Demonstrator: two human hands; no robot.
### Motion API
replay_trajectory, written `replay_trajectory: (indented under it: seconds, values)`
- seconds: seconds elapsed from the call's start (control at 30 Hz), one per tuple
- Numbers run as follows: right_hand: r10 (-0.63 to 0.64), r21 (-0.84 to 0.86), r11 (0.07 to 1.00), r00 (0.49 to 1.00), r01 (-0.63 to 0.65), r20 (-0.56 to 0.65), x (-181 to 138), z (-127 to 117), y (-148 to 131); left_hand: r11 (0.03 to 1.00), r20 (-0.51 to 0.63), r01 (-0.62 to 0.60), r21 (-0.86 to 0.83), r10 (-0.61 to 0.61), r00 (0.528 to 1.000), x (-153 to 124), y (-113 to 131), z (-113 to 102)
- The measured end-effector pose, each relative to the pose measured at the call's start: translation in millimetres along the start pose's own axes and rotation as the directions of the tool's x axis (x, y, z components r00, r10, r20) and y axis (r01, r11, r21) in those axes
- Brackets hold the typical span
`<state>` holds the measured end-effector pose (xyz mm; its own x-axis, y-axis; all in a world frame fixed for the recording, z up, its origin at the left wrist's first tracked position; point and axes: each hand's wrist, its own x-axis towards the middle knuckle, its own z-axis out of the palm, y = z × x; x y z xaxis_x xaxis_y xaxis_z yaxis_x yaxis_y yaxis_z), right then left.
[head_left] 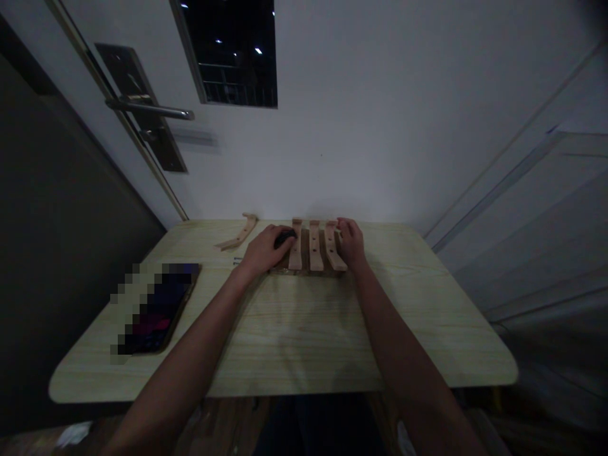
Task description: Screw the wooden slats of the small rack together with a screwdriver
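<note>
A dark wooden board (305,259) lies near the back of the table, with three pale wooden hooks (315,246) side by side across it, each with dark holes. My left hand (266,249) is at the board's left end, its fingers closed round a small black object (284,238) beside the leftmost hook. At the right end, my right hand (352,242) has its fingers curled next to the rightmost hook (332,246). A speck of red shows at its fingertips; what they grip is hidden. Another wooden hook (242,233) lies loose to the left.
Thin metal pieces, perhaps screws (237,260), lie just left of my left hand. A phone (161,310), partly pixelated, rests on the left of the pale table (304,354). Behind the table stands a white door (361,114) with a metal handle (152,111) at left.
</note>
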<state>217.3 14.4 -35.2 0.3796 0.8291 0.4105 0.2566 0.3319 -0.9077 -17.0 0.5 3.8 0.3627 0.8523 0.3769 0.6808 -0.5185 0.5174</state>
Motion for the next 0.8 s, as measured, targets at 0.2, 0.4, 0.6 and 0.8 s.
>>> replay_trajectory:
  seconds: [0.2, 0.4, 0.6, 0.8]
  values:
    - [-0.159, -0.027, 0.987, 0.987, 0.159, -0.011, -2, -13, -43, 0.981, -0.218, -0.183, -0.063, 0.165, 0.962, 1, 9, -7]
    - [-0.249, 0.014, 0.964, 0.879, 0.266, 0.407, -16, 3, -82, 0.896, -0.377, -0.432, -0.1, 0.368, 0.85, -3, 24, -5]
    - [-0.357, 0.062, 0.923, 0.784, 0.38, 0.509, -24, 10, -97, 0.89, -0.412, -0.419, -0.181, 0.318, 0.854, -4, 28, -5]
    - [-0.261, 0.154, 0.964, 0.864, 0.215, 0.429, -22, 7, -92, 0.969, -0.266, -0.162, -0.184, 0.11, 0.958, 5, 4, -30]
